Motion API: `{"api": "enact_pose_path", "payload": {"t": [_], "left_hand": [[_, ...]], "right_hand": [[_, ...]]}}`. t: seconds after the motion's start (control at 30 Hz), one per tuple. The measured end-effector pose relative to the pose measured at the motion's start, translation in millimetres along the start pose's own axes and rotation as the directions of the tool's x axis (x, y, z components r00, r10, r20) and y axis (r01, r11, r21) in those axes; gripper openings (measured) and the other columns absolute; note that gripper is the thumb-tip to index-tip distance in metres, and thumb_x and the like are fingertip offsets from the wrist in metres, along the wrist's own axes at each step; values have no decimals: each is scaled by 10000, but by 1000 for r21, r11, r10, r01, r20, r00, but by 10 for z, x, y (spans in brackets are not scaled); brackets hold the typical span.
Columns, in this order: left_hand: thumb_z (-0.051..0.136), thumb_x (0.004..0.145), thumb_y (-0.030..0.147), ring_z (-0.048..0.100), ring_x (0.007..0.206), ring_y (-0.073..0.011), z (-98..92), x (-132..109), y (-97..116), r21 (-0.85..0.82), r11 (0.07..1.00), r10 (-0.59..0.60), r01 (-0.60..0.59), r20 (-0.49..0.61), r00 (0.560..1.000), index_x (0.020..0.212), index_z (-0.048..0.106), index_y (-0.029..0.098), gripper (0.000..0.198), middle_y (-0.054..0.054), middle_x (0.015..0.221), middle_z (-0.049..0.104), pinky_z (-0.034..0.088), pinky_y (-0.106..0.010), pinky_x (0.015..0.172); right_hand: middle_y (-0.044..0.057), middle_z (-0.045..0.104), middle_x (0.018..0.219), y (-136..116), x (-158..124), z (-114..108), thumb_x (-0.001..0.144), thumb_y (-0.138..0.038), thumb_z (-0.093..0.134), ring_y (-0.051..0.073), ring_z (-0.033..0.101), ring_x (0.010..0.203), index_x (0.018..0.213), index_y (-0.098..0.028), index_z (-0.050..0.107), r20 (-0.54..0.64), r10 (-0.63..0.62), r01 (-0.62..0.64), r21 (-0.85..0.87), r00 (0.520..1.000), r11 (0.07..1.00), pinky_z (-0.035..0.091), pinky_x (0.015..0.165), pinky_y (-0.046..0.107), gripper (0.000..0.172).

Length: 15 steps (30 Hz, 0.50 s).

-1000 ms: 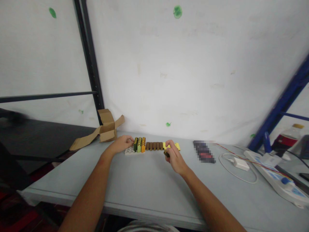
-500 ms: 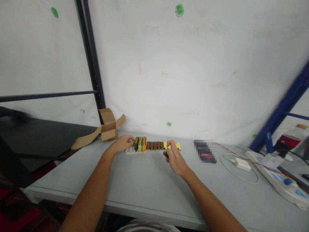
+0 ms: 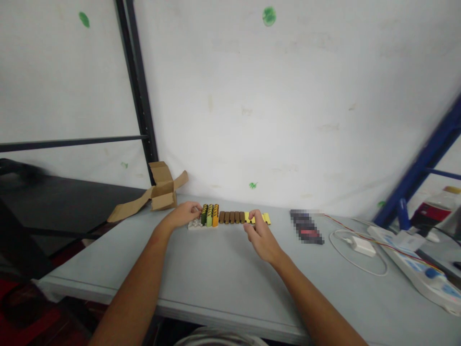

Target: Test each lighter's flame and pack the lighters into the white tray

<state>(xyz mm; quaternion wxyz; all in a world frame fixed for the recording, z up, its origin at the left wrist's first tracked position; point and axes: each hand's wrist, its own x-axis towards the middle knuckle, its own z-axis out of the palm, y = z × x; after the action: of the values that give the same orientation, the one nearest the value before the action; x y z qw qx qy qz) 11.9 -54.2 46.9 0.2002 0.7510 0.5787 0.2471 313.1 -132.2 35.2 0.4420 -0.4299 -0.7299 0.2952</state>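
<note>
A big white wall (image 3: 230, 96) with green spots stands at the back. In front of it is a long gray tabletop (image 3: 223, 269). A black shelf (image 3: 68, 194) sits off to the left, and a blue post (image 3: 421, 163) leans at the right. A long white power strip (image 3: 414, 269) lies on the right side. A brown cardboard box (image 3: 163, 192) with its flaps open sits at the back left. The right hand (image 3: 262, 238) is over the tabletop, in front of the yellow pieces, with its fingers bent. I cannot tell if it has something inside. The left hand (image 3: 182, 215) is at the left end of the white tray, its fingertips right by the dark green row. I cannot tell if they pinch anything. A dark, blurry thing (image 3: 306, 226) lies to the right of the right hand. A white charger (image 3: 363, 246) sits near the power strip.

Between the hands is a little white tray (image 3: 201, 227). Brown pieces (image 3: 232, 217) line up beside it, then yellow pieces (image 3: 266, 218), partly hidden by the right hand. Standing in the tray are three thin rows: dark green (image 3: 204, 215), light green (image 3: 209, 220) and orange (image 3: 215, 221).
</note>
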Motion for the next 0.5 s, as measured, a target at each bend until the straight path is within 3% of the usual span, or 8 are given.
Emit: {"api": "enact_pose_path", "payload": {"t": [0.13,0.37,0.5], "left_hand": [[545,684,381,623,642,-202,-3,-3,19,-10,1000,-5,5,9,1000,901,694,167,339,-14,653,663,430,-267,595],[539,688,367,640,662,-203,9,6,-4,-8,1000,-10,10,9,1000,918,698,165,345,-24,696,690,447,-266,604],[536,711,389,659,683,-214,16,20,-39,4,1000,-9,9,-18,1000,907,702,167,339,-36,715,710,460,-274,616]], "right_hand": [[-58,417,679,-27,-24,2,922,-224,301,133,431,584,981,-237,369,25,-23,21,83,999,996,335,581,248,91],[-70,391,647,-55,-35,-11,911,-218,314,127,406,558,948,-242,356,42,-6,0,139,999,990,344,560,242,61],[-75,372,634,2,-4,11,938,-328,338,114,382,527,944,-244,352,30,29,-36,256,999,966,326,521,224,85]]}}
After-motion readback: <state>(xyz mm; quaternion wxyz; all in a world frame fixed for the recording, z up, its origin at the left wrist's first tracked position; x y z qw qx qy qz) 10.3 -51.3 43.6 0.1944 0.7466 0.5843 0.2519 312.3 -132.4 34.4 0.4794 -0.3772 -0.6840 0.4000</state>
